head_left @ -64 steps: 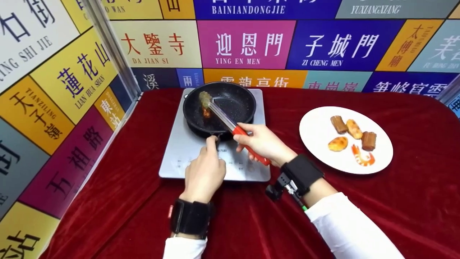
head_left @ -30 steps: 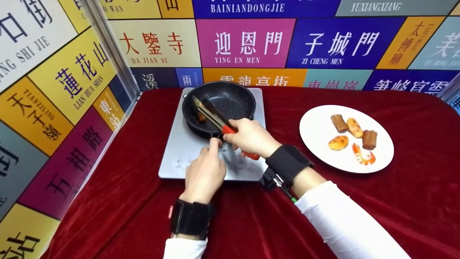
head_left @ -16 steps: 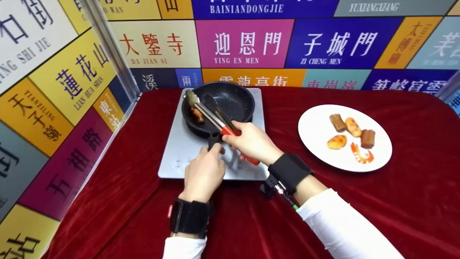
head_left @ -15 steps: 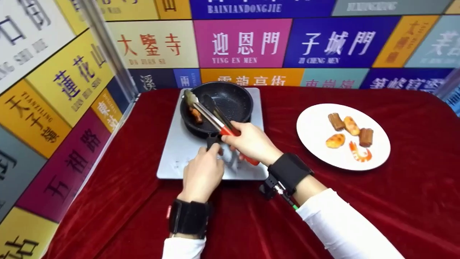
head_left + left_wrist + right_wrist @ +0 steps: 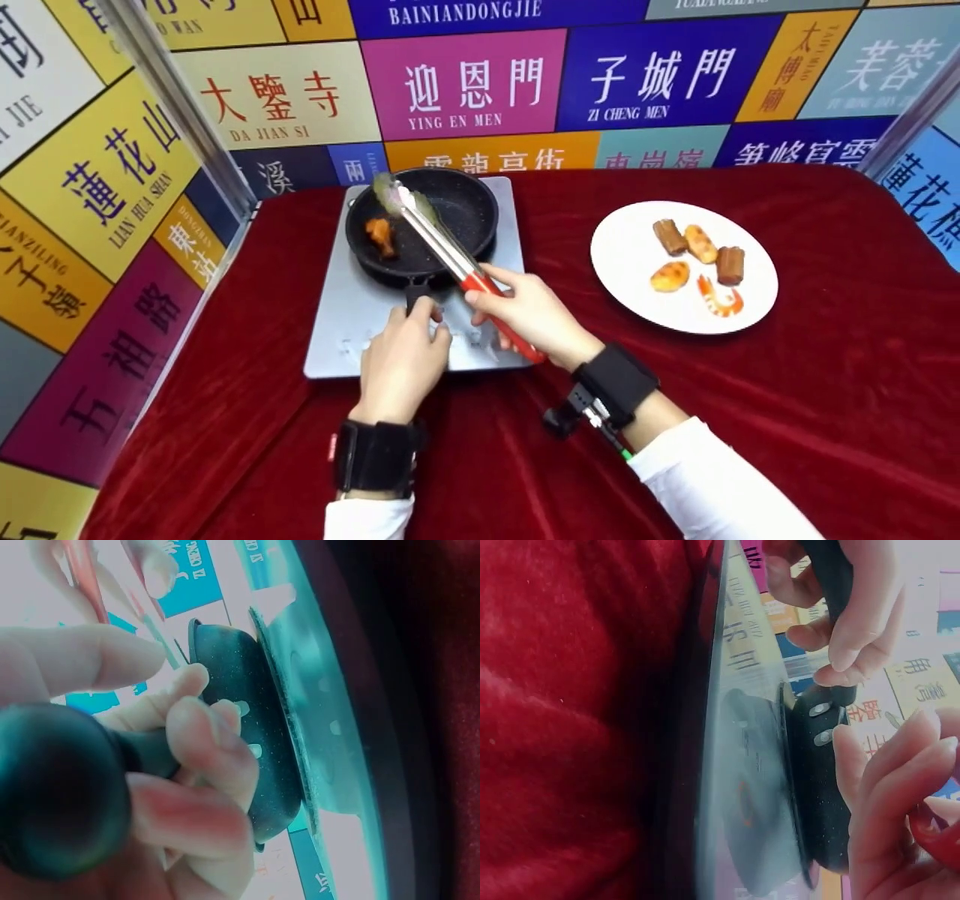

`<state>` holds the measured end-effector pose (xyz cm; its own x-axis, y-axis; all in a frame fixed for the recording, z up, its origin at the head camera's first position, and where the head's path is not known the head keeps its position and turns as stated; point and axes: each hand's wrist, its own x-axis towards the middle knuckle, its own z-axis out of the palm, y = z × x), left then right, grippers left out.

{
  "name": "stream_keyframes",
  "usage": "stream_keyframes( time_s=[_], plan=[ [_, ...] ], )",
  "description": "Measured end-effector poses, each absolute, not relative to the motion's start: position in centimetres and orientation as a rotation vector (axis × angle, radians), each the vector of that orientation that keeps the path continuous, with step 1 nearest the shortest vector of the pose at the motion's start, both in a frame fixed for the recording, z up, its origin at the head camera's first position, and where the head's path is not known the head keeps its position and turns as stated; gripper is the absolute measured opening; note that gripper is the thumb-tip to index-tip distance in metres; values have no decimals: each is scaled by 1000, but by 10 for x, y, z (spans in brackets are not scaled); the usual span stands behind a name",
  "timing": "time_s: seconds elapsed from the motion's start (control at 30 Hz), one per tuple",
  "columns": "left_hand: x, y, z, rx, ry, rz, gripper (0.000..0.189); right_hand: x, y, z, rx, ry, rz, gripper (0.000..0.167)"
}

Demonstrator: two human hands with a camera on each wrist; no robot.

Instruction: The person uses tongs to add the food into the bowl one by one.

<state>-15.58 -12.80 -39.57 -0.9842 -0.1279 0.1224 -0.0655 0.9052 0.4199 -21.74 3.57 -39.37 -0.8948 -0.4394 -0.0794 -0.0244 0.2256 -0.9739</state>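
A black frying pan (image 5: 469,221) sits on a silver induction cooktop (image 5: 330,330). My left hand (image 5: 401,356) grips its black handle (image 5: 418,291), and in the left wrist view the fingers (image 5: 191,817) curl round that handle. A reddish-brown piece of food like a chicken drumstick (image 5: 380,236) lies at the pan's left side. My right hand (image 5: 536,311) holds metal tongs (image 5: 441,238) by their red grips. Their tips hover over the pan's far left, apart from the food piece, with nothing seen between them. The right wrist view shows part of a red grip (image 5: 939,834) by the fingers.
A white oval plate (image 5: 622,262) stands to the right, bearing a shrimp (image 5: 720,298), two brown chunks (image 5: 730,265) and two yellow browned pieces (image 5: 670,277). A dark red cloth (image 5: 675,405) covers the table. Printed walls (image 5: 465,82) rise behind and at left.
The tongs have come up off the drumstick-like piece, which now lies free in the pan, and their arms have closed together. The head view has swung, shifting the scene left.
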Motion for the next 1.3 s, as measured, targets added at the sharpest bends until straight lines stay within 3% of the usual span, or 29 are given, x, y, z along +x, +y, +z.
stream_keyframes(
  time_s=[0.57,1.3],
  plan=[
    [-155,-129,-393,140,-2924,-623,14,-185,80,-427,-432,1573,-2036,44],
    [-152,-127,-394,147,-2949,-663,19,-180,93,-435,-521,1682,-1961,44]
  ],
)
